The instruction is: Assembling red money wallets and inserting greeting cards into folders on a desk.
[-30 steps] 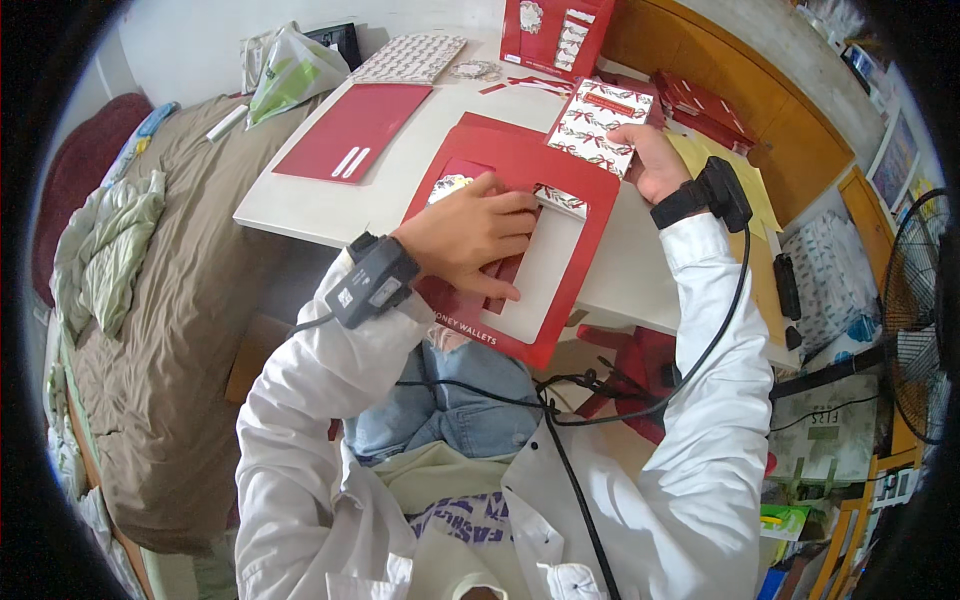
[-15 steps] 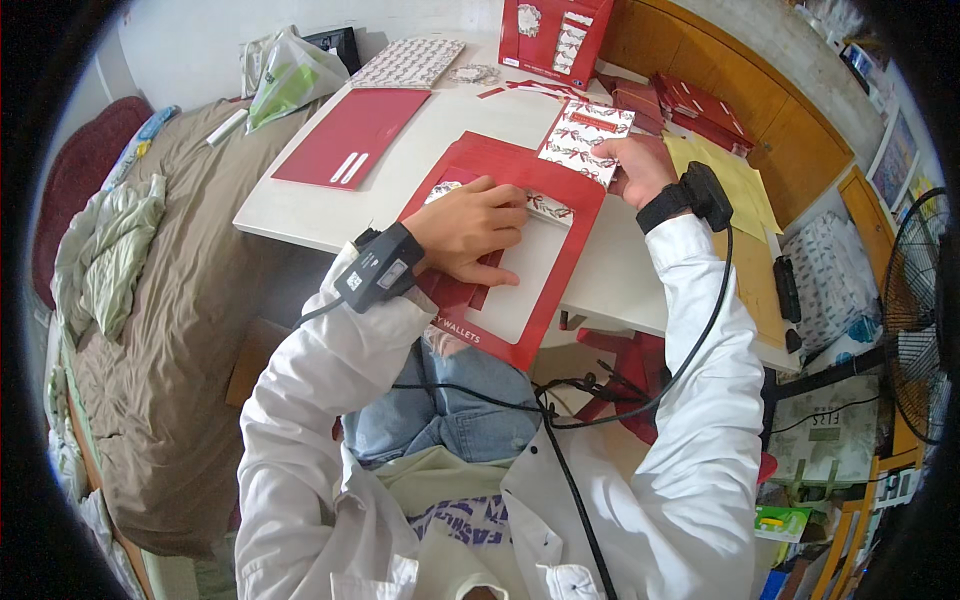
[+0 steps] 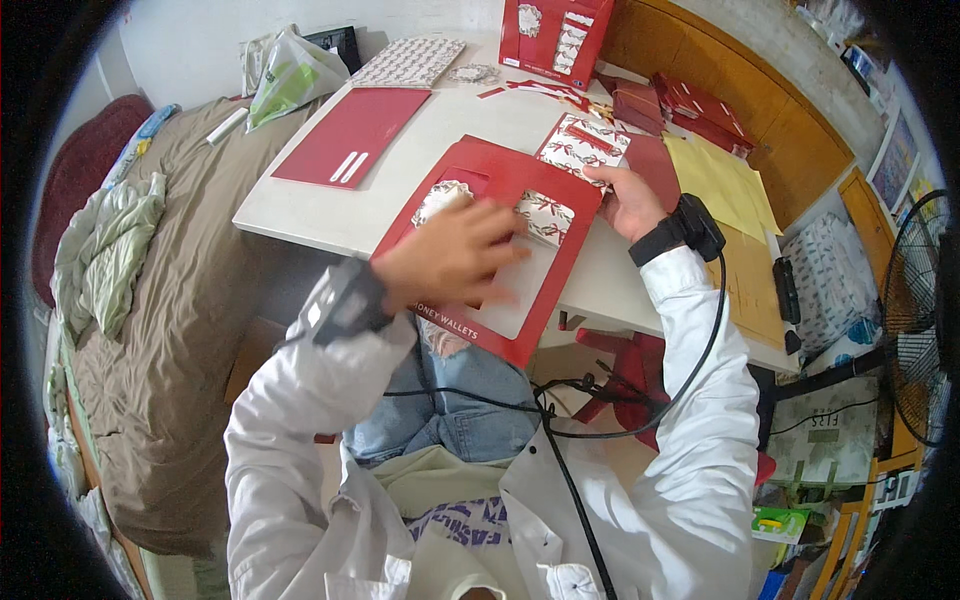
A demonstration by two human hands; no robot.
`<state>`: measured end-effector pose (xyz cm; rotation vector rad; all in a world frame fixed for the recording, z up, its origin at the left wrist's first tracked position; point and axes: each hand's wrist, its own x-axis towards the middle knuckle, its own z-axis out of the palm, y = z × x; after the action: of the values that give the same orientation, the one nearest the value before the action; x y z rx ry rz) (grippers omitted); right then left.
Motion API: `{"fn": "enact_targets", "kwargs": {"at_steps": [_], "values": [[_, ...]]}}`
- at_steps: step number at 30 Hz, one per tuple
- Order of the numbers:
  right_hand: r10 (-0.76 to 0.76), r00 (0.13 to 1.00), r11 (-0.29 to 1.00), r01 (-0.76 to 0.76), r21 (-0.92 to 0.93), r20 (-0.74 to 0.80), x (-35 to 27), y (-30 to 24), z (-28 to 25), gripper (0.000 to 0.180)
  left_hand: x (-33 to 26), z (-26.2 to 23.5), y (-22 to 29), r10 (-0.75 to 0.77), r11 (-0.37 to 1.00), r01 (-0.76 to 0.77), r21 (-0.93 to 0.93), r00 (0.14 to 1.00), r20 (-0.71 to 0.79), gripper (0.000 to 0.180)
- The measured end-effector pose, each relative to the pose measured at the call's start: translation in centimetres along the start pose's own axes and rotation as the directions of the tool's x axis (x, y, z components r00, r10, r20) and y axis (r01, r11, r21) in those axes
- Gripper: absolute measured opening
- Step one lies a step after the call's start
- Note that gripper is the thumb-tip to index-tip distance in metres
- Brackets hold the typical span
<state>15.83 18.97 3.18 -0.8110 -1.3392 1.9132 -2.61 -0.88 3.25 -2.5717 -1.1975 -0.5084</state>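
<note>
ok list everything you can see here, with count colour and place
card frame: 1, red, table's near edge, under the left hand
patterned packet: 1, white and red, in the right hand
folder: 1, red, table's left part
yellow sheets: a few, table's right part
red box: 1, upright at table's far edge
plastic bag: 1, green and white, far left corner
table: 1, white
bed: 1, brown cover, left
fan: 1, dark, right edge
left hand: on the card frame
right hand: holding the patterned packet

Red card folder (image 3: 520, 300) lies open, overhanging table edge.
</note>
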Motion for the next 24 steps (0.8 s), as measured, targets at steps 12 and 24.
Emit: {"fn": "enact_targets", "kwargs": {"at_steps": [12,24], "values": [[-0.412,0.905,0.907,0.396,0.144,0.107,-1.0,-4.2,3.7,0.025,0.4,1.6,1.0,0.162,0.970,-0.156,0.187,0.987,-0.017,0.055],[-0.798,0.568,0.561,0.822,-0.098,0.202,-4.4,-7.8,7.8,0.028,2.6,0.5,-1.1,0.166,0.892,-0.055,0.449,0.963,-0.212,0.015]]}}
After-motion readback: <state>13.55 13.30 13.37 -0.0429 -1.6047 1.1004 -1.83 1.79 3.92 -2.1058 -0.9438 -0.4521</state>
